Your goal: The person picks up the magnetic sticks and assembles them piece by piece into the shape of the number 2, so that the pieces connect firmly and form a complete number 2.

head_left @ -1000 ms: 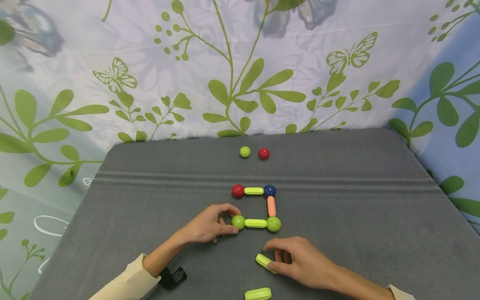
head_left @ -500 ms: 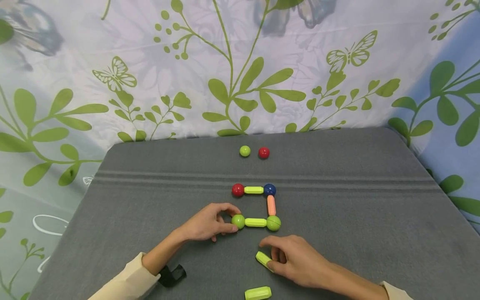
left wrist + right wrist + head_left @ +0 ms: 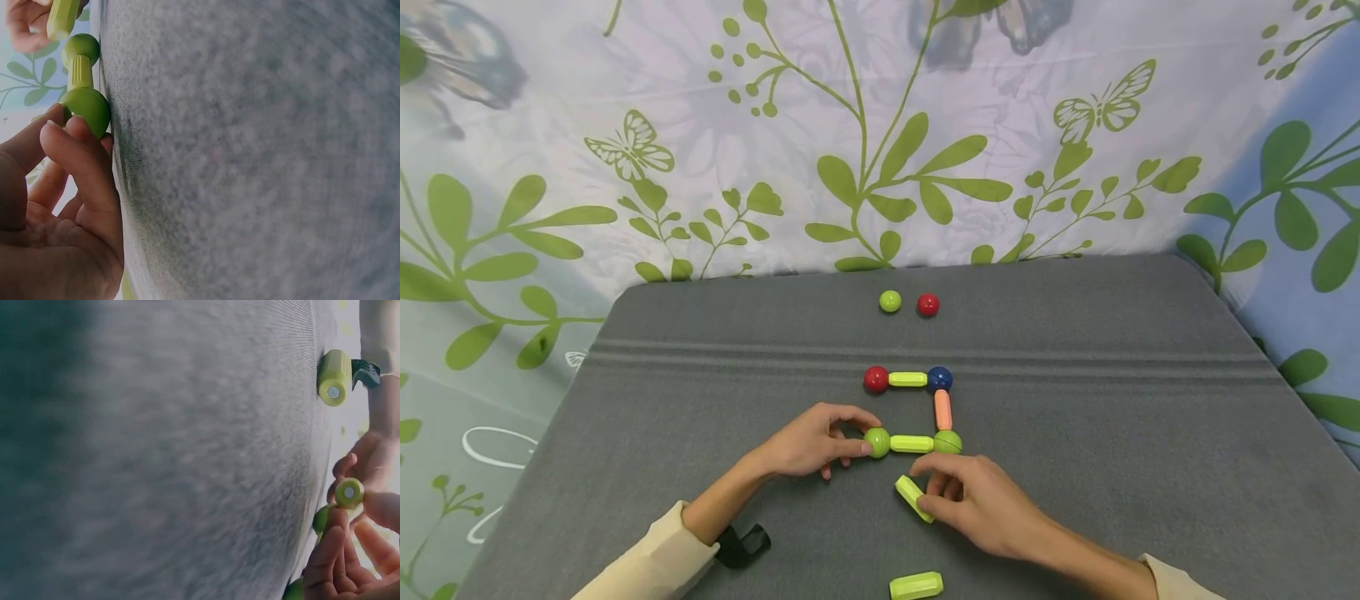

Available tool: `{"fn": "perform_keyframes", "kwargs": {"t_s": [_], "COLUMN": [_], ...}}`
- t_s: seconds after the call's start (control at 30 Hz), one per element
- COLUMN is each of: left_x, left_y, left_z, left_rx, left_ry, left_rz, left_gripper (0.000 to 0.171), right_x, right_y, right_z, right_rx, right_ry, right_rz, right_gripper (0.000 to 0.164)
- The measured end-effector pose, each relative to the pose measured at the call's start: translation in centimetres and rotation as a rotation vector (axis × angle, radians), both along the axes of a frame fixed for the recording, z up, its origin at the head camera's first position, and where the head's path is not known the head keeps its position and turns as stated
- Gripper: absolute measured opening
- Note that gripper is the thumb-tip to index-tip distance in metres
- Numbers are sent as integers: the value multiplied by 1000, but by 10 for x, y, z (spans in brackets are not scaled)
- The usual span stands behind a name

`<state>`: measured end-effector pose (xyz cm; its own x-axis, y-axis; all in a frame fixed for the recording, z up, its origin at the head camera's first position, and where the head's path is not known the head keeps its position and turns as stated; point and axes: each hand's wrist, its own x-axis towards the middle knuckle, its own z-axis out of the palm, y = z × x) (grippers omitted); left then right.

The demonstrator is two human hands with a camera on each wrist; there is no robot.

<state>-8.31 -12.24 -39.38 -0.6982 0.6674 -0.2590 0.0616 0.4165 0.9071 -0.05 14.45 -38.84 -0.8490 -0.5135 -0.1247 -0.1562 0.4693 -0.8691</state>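
Observation:
My left hand [image 3: 816,440] pinches a green ball [image 3: 877,442] at the near left corner of a three-sided frame of balls and rods. A yellow-green rod [image 3: 912,444] joins that ball to another green ball [image 3: 948,442]. From there an orange rod [image 3: 943,409] leads to a blue ball [image 3: 939,379], then a yellow-green rod [image 3: 907,379] and a red ball [image 3: 876,380]. Just in front of the frame, my right hand [image 3: 981,500] grips a loose yellow-green rod [image 3: 914,498], tilted. In the right wrist view, a pale disc shows in this held rod's end [image 3: 349,492].
Another yellow-green rod [image 3: 916,586] lies at the near edge of the grey table [image 3: 1112,400]. Farther back sit a loose green ball [image 3: 890,301] and a red ball [image 3: 928,305]. A black strap piece [image 3: 743,546] shows at the left wrist. Patterned cloth hangs behind.
My right hand has moved forward and slightly left, bringing the rod closer to the frame. The left hand keeps its hold on the green ball, its thumb shifted slightly.

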Motion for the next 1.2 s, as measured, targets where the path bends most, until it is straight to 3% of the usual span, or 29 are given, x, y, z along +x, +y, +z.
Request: {"fn": "perform_keyframes", "kwargs": {"t_s": [0.47, 0.67, 0.87, 1.2], "left_x": [1, 3, 3, 2], "left_y": [1, 1, 2, 2], "left_z": [-1, -1, -2, -2], "left_rx": [14, 5, 6, 3], "left_ry": [8, 16, 26, 26], "left_rz": [-3, 8, 18, 14], "left_gripper": [28, 27, 26, 26], "right_x": [-8, -10, -10, -10], "right_y": [-26, -29, -27, -27], "right_z": [-3, -4, -3, -5], "right_rx": [35, 5, -67, -135], "right_ry": [75, 46, -56, -33], "right_rz": [-142, -179, -134, 27], "right_gripper": [19, 25, 26, 23]}}
